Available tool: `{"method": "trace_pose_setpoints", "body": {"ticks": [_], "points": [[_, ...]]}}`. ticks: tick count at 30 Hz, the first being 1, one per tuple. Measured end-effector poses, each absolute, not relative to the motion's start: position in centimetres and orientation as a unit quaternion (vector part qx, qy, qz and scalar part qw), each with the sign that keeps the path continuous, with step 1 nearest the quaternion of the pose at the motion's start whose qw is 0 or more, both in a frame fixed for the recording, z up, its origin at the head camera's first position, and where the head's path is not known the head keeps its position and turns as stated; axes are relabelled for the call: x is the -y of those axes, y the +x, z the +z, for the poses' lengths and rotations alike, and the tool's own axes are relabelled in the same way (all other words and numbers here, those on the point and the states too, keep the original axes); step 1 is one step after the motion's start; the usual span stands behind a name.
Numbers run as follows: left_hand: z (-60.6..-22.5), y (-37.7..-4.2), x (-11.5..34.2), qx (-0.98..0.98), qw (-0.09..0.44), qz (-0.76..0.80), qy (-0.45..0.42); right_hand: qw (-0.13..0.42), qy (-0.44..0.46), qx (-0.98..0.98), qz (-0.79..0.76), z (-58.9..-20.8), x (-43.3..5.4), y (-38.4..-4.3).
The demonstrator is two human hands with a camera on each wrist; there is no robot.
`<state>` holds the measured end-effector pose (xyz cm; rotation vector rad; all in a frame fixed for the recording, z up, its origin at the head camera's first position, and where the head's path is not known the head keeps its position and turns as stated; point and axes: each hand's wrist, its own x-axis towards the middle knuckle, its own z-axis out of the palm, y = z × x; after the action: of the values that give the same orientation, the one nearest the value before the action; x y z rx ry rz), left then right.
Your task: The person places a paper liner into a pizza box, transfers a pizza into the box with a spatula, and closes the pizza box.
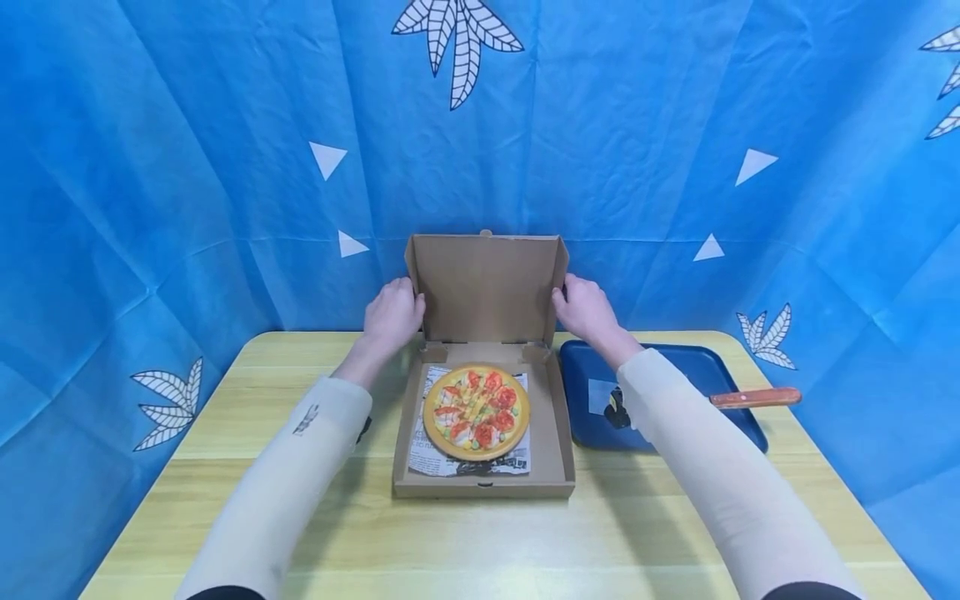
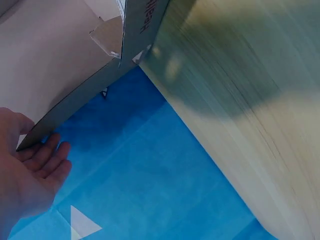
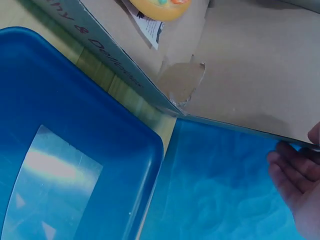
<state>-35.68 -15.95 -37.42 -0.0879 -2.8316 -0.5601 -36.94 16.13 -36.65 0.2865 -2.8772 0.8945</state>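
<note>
A pizza (image 1: 476,412) with red and white toppings lies on printed paper (image 1: 435,454) inside an open cardboard pizza box (image 1: 483,490). The box's lid (image 1: 486,287) stands upright at the back. My left hand (image 1: 393,312) grips the lid's left side edge, thumb on the inner face and fingers behind, as the left wrist view also shows. On the opposite edge, my right hand (image 1: 587,308) pinches the lid the same way; in the right wrist view this hand (image 3: 302,175) is partly cut off by the frame.
Right of the box lies a blue tray (image 1: 697,357), partly under my right forearm. A tool with a wooden handle (image 1: 756,398) and a flat metal blade (image 3: 55,180) rests on it. Behind the wooden table (image 1: 480,550) hangs a blue curtain (image 1: 615,125).
</note>
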Motion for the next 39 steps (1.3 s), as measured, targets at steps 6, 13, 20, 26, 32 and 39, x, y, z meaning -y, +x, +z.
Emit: {"method": "trace_pose_setpoints", "body": {"ticks": [6,13,20,26,32,39], "points": [[-37.2,-35.0,16.1,0.976,0.127,-0.173,-0.037,0.058,0.1,0.953,0.28,-36.4,-16.2,-36.5],[-37.4,-34.4,16.3,0.972,0.138,-0.182,-0.045,0.064,0.101,0.956,0.27,-36.1,-16.2,-35.7],[-37.3,-33.8,16.2,0.97,0.143,-0.194,-0.041,0.066,0.106,0.954,0.271,-35.9,-16.4,-35.3],[-36.5,-34.0,16.3,0.968,0.138,-0.204,-0.041,0.071,0.106,0.953,0.274,-35.1,-16.4,-35.7],[-35.4,-34.0,16.2,0.968,0.14,-0.204,-0.043,0.076,0.099,0.954,0.273,-34.3,-16.4,-35.6],[-34.8,-33.2,16.2,0.969,0.122,-0.214,-0.034,0.09,0.102,0.95,0.279,-33.8,-16.3,-34.5]]}}
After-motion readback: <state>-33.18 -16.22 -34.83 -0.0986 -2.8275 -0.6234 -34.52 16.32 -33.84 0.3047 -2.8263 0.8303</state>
